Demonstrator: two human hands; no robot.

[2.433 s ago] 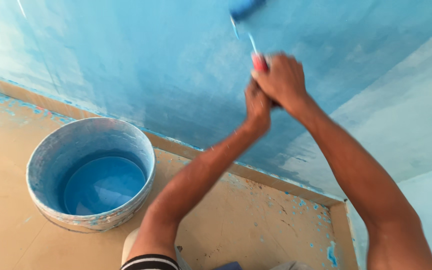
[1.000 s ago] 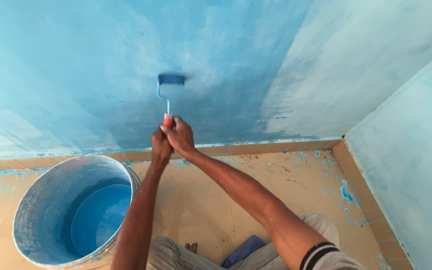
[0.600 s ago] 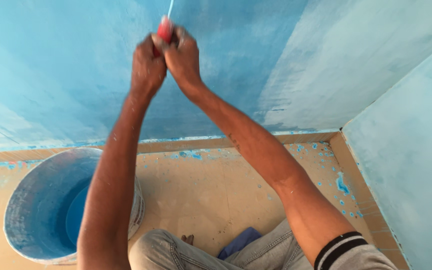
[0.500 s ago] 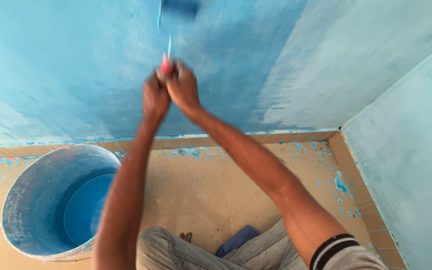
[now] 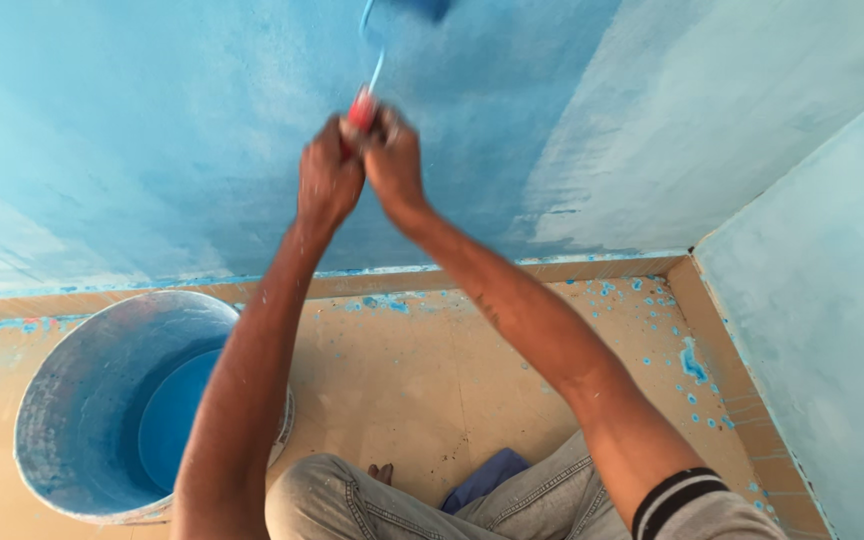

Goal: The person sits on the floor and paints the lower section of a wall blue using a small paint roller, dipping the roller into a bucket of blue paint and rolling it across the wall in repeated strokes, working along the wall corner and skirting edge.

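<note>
Both hands grip the red handle [image 5: 361, 108] of a paint roller held against a blue-painted wall [image 5: 152, 150]. My left hand [image 5: 328, 183] wraps the handle from the left, and my right hand [image 5: 393, 165] clasps it from the right. A thin metal shaft [image 5: 376, 68] rises from the handle to the blue roller head [image 5: 422, 8], which is cut off by the top edge. A round bucket [image 5: 72, 390] with blue paint inside stands on the floor at lower left, partly hidden by my left forearm.
The tan floor [image 5: 432, 370] carries blue paint spatter, denser near the right corner. A paler blue side wall [image 5: 832, 300] meets the main wall at right. My bent knee in grey trousers [image 5: 352, 500] and a blue cloth [image 5: 487, 475] lie at the bottom.
Over the last second the hands and roller swung up the wall, dropped slightly, and now sit a little lower and right. The bucket has stayed in place.
</note>
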